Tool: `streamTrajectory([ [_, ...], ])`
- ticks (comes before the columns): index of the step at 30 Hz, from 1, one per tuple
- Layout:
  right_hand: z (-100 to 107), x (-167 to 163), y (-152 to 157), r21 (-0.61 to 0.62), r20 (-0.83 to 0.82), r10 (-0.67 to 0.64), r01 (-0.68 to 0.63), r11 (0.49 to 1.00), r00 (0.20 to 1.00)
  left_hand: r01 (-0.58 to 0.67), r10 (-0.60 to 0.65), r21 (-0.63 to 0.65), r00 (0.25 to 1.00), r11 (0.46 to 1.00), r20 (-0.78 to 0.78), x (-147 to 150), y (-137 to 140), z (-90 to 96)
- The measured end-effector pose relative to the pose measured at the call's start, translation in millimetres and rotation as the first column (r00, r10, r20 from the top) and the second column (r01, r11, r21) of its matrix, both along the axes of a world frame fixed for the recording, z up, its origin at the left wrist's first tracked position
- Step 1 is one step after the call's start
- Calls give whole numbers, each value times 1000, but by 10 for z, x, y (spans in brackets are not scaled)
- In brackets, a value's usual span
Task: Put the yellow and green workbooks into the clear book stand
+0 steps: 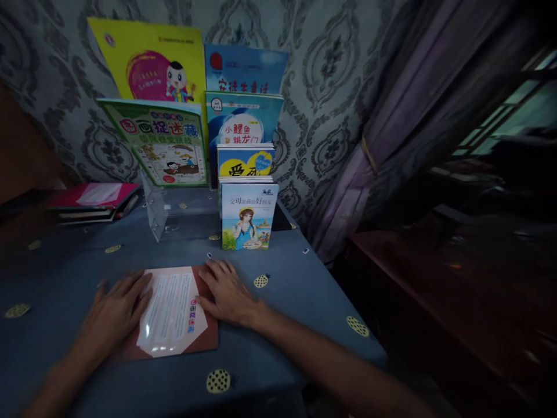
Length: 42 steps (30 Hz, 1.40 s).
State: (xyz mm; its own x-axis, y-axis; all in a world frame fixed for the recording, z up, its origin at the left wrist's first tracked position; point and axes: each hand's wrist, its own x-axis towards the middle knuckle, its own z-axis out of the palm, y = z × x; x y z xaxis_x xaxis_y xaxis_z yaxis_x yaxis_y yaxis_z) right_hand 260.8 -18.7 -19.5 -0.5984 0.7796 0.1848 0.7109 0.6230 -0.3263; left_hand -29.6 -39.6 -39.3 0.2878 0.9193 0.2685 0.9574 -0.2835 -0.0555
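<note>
A thin book with a reddish-brown cover and a white printed panel lies flat on the table in front of me. The panel carries lines of small text and a row of coloured characters down its right side. My left hand rests with fingers stretched over the book's left part. On the right, my right hand lies over the upper right part, thumb and fingers apart on the cover. Both hands partly hide the book's side edges.
Upright books stand at the back: a yellow book, a green book and several more, with a light-blue book foremost. A clear plastic stand is beside them. A pink-topped stack lies back left. A purple curtain hangs right.
</note>
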Motion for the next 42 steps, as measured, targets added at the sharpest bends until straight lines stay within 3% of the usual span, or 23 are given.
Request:
streamTrajectory([
  [4, -32, 16, 10, -68, -52, 40, -44, 997, 998, 295, -296, -27, 955, 955, -20, 22, -253, -116],
  [6, -38, 24, 15, -95, -69, 37, -43, 995, 997, 368, -370, -47, 928, 929, -39, 39, -374, -147],
  [13, -47, 29, 18, -102, -71, 37, -44, 994, 997, 385, -383, -9, 915, 923, -126, 17, -394, -173],
  [17, -54, 28, 16, -99, -71, 31, -38, 994, 997, 490, -475, 68, 864, 869, -166, 2, -404, -173],
  [27, -30, 70, 75, -142, -94, 62, -75, 987, 994, 558, -531, 277, 830, 783, -172, 208, -494, 147],
  [31, -64, 119, 139, -155, -166, 107, -133, 979, 980, 485, -489, 302, 870, 821, -69, 401, -542, 330],
  [34, -70, 152, 190, -165, -256, 123, -169, 972, 959, 419, -447, 227, 890, 879, 88, 463, -603, 436],
  [38, -22, 185, 232, -236, -453, 101, -228, 945, 886, 278, -259, -9, 905, 961, 337, 425, -627, 574],
  [42, 17, 201, 225, -405, -625, 12, -338, 849, 780, 178, -21, -275, 870, 945, 492, 405, -511, 736],
])
